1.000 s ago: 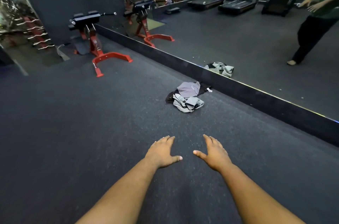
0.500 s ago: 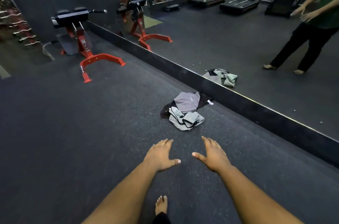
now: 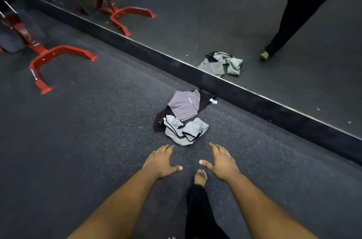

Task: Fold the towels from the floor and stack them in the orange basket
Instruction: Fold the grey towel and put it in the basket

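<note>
The approach step is in hand: left hand and right hand, both spread and empty, hover near the crumpled towels by the mirror's base, next to be gripped.

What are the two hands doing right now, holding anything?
Left hand: open, fingers straight, holding nothing.
Right hand: open, fingers straight, holding nothing, short of the towels.

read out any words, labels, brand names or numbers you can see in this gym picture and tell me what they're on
Nothing can be read for certain.
White lettering on the foot of the red steel bench frame: too blurred to read.
Emblem on that frame's upright post: unreadable.
Small white tag on the pile of grey and dark towels: too small to read.
</note>
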`<action>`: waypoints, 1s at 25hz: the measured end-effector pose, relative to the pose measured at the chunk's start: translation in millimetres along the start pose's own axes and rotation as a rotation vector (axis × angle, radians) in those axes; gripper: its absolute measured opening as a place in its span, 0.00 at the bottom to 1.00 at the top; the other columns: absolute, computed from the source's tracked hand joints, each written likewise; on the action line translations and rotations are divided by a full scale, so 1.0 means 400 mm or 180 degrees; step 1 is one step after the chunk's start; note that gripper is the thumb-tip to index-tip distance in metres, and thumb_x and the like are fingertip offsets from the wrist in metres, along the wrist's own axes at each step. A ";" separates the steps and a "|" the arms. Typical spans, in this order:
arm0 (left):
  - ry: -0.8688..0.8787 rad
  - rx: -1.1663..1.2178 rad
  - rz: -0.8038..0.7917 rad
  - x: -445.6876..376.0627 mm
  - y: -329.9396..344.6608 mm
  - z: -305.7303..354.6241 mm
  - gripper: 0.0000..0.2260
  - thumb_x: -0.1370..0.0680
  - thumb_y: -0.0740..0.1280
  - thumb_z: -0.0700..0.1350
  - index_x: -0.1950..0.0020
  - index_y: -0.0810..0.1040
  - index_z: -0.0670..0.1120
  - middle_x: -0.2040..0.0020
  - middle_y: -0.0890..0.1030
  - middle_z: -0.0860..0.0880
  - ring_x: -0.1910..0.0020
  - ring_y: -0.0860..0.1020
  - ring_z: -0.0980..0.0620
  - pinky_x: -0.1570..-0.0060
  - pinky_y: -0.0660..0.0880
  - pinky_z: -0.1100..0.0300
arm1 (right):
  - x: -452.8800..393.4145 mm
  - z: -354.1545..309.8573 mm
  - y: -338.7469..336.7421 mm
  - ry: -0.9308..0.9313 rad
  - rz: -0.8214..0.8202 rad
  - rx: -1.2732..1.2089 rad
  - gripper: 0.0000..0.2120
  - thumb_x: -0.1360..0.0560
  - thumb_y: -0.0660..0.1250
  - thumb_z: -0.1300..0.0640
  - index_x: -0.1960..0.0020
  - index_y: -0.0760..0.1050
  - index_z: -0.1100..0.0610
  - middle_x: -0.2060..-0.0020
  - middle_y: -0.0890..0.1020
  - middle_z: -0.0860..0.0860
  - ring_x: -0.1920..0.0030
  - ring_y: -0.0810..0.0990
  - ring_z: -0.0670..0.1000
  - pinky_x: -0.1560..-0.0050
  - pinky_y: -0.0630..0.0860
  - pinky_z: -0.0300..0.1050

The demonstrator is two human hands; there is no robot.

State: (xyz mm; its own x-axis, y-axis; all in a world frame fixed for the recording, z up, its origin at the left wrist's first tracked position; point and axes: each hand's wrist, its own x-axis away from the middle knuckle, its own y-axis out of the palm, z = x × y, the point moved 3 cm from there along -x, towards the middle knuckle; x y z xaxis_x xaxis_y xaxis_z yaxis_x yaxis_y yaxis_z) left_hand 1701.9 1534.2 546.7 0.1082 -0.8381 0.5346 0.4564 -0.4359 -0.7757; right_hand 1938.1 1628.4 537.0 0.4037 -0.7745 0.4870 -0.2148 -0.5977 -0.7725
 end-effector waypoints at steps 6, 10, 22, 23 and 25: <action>-0.0408 0.0279 -0.0426 -0.524 0.024 -0.055 0.47 0.25 0.66 0.70 0.16 0.51 0.48 0.16 0.56 0.45 0.18 0.57 0.46 0.21 0.59 0.46 | -0.539 0.127 0.048 0.0303 -0.0456 -0.0096 0.43 0.24 0.62 0.29 0.18 0.54 0.50 0.22 0.65 0.52 0.22 0.62 0.56 0.26 0.65 0.58; -0.0450 0.0349 -0.0672 -0.863 0.123 -0.109 0.46 0.25 0.67 0.68 0.16 0.52 0.49 0.16 0.56 0.46 0.18 0.57 0.46 0.21 0.59 0.47 | -0.873 0.221 0.158 0.0409 -0.0741 0.0076 0.40 0.22 0.61 0.30 0.19 0.56 0.51 0.24 0.68 0.53 0.24 0.65 0.57 0.29 0.69 0.58; -0.0296 -0.0071 -0.1179 -1.591 0.652 -0.443 0.45 0.23 0.65 0.68 0.16 0.49 0.48 0.16 0.54 0.45 0.18 0.56 0.45 0.21 0.59 0.44 | -1.578 0.452 0.764 0.0587 -0.0931 0.0418 0.24 0.21 0.67 0.43 0.33 0.65 0.54 0.37 0.77 0.56 0.37 0.77 0.60 0.42 0.76 0.56; -0.0284 -0.0097 -0.1222 -1.608 0.684 -0.462 0.45 0.23 0.65 0.68 0.16 0.49 0.48 0.16 0.53 0.45 0.18 0.55 0.45 0.21 0.58 0.44 | -1.596 0.461 0.799 0.0585 -0.0942 0.0493 0.24 0.21 0.68 0.44 0.33 0.64 0.55 0.38 0.77 0.56 0.39 0.77 0.60 0.43 0.76 0.56; -0.0271 -0.0113 -0.1330 -1.633 0.743 -0.496 0.46 0.23 0.65 0.68 0.16 0.47 0.48 0.16 0.52 0.45 0.18 0.54 0.45 0.21 0.57 0.44 | -1.624 0.479 0.862 0.0584 -0.0856 0.0655 0.23 0.21 0.69 0.47 0.33 0.64 0.55 0.39 0.77 0.56 0.42 0.79 0.59 0.47 0.77 0.55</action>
State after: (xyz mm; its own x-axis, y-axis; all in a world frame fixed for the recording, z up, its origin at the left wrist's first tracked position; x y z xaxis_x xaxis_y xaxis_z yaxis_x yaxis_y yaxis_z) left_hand 1591.6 1887.0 -99.5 -0.0064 -0.5577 0.8300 0.4460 -0.7445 -0.4968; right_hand 1772.3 1964.9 -124.0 0.2515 -0.6312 0.7337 0.0676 -0.7448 -0.6639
